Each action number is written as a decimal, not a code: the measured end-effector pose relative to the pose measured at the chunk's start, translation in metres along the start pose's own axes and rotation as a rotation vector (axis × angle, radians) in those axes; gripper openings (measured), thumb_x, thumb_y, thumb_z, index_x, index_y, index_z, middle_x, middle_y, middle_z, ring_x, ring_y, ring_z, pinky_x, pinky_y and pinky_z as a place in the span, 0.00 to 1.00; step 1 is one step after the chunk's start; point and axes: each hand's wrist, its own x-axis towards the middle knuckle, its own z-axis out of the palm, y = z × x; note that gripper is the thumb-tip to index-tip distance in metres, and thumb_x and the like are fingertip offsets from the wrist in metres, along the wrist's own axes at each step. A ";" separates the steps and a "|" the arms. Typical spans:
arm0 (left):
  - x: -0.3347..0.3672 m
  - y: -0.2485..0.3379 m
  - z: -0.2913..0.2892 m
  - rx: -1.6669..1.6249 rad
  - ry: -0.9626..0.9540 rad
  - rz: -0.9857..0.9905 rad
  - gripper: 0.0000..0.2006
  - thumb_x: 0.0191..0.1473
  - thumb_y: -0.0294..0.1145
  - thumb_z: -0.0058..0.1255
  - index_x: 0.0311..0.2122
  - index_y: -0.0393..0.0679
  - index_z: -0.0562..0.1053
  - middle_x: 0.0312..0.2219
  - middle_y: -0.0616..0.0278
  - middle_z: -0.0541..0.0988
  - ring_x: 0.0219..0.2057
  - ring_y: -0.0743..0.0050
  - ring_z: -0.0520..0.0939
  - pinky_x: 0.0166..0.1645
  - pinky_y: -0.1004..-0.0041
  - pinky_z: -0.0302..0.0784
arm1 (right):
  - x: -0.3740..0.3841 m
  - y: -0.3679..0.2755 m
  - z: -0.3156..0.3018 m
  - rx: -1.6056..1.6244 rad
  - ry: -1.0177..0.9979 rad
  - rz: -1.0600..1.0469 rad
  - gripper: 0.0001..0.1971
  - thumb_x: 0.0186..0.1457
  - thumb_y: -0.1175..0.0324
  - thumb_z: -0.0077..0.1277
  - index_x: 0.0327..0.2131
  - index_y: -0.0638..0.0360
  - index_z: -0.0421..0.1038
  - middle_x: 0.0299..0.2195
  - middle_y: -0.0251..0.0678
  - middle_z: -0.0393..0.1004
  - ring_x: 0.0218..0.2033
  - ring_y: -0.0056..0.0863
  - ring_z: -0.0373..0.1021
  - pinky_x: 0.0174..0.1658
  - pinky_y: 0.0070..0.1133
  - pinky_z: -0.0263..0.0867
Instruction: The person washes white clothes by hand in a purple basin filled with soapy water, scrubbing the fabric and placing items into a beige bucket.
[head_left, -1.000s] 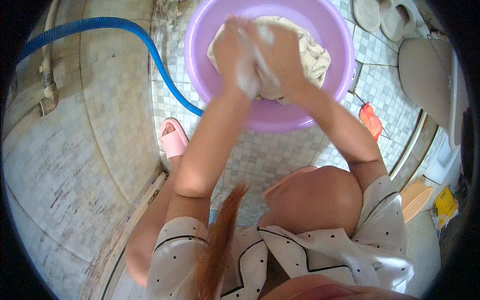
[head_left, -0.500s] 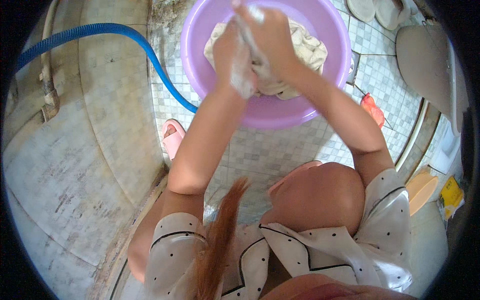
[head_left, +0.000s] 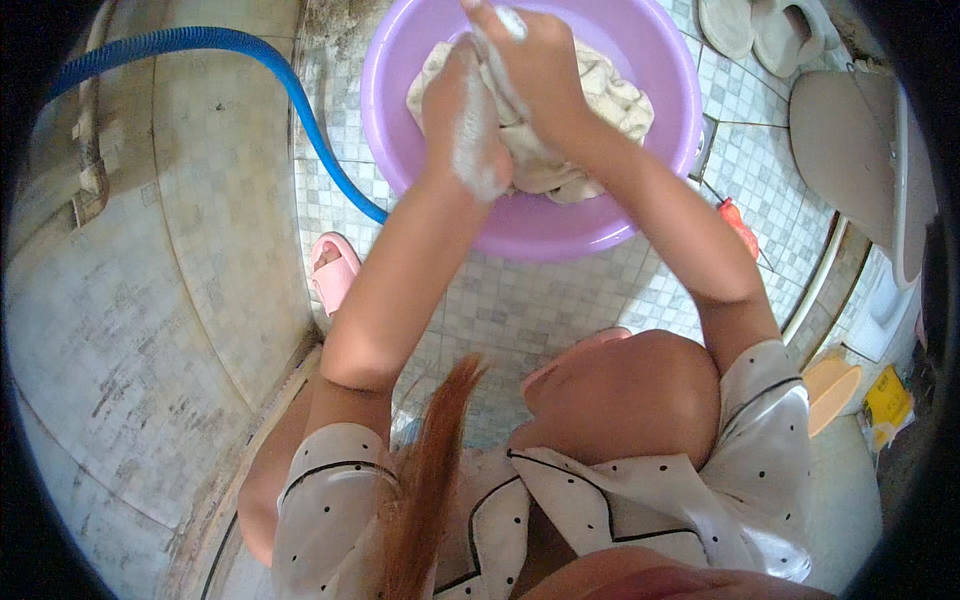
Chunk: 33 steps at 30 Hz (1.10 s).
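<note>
A wet cream cloth (head_left: 610, 100) lies bunched in a round purple basin (head_left: 560, 240) on the tiled floor. My left hand (head_left: 458, 120) and my right hand (head_left: 545, 75) are pressed close together above it, both closed on the cloth. White suds coat the inner side of my left hand and wrist, and more foam sits on the right hand's knuckles. Most of the fingers are hidden between the hands, so the exact grip on the fabric is hard to see.
A blue ribbed hose (head_left: 290, 95) curves down to the basin's left side. Pale slippers (head_left: 770, 35) and a grey rounded fixture (head_left: 845, 150) stand at far right. A red item (head_left: 738, 228) lies beside my right forearm. A stained tiled wall (head_left: 130, 330) runs along the left.
My hands stay together over the basin, shifted only slightly, with foam now showing more clearly on the left wrist. The whole view has moved a little.
</note>
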 end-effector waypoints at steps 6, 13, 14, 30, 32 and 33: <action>0.003 0.001 -0.009 -0.142 -0.061 -0.074 0.16 0.58 0.45 0.33 0.37 0.41 0.66 0.31 0.61 0.71 0.37 0.68 0.73 0.44 0.70 0.68 | 0.003 -0.010 -0.006 0.033 -0.046 -0.014 0.25 0.52 0.52 0.47 0.16 0.68 0.66 0.13 0.42 0.66 0.16 0.29 0.64 0.24 0.26 0.60; -0.001 0.004 -0.006 -0.080 -0.059 -0.056 0.18 0.58 0.45 0.33 0.38 0.40 0.66 0.32 0.59 0.71 0.35 0.66 0.74 0.41 0.68 0.69 | 0.000 -0.006 -0.002 -0.169 0.084 -0.391 0.24 0.52 0.49 0.42 0.18 0.62 0.71 0.17 0.48 0.70 0.21 0.44 0.69 0.28 0.33 0.64; -0.005 -0.002 0.002 -0.057 -0.028 0.010 0.18 0.57 0.47 0.33 0.37 0.40 0.66 0.31 0.58 0.72 0.34 0.64 0.74 0.40 0.67 0.70 | -0.005 0.000 -0.005 -0.125 0.113 -0.307 0.24 0.52 0.49 0.42 0.18 0.63 0.71 0.17 0.48 0.70 0.22 0.44 0.69 0.29 0.33 0.64; -0.007 0.003 -0.003 -0.045 -0.230 -0.003 0.17 0.56 0.45 0.37 0.40 0.39 0.66 0.35 0.55 0.72 0.37 0.63 0.75 0.40 0.67 0.73 | -0.005 -0.004 -0.013 -0.036 0.281 -0.404 0.22 0.52 0.51 0.43 0.20 0.61 0.72 0.17 0.47 0.70 0.20 0.44 0.68 0.27 0.34 0.64; -0.001 0.014 -0.022 0.006 -0.150 -0.066 0.18 0.57 0.44 0.36 0.43 0.39 0.65 0.36 0.56 0.72 0.38 0.64 0.75 0.42 0.68 0.72 | -0.043 -0.019 0.008 0.203 0.072 -0.243 0.22 0.52 0.55 0.47 0.17 0.67 0.63 0.12 0.36 0.62 0.16 0.26 0.59 0.24 0.24 0.60; 0.000 0.016 -0.018 0.039 -0.116 -0.151 0.19 0.57 0.44 0.35 0.45 0.39 0.65 0.37 0.57 0.72 0.39 0.65 0.74 0.44 0.69 0.71 | -0.044 -0.021 0.005 -0.107 0.121 -0.367 0.20 0.52 0.54 0.46 0.20 0.64 0.66 0.13 0.39 0.66 0.17 0.31 0.64 0.23 0.25 0.61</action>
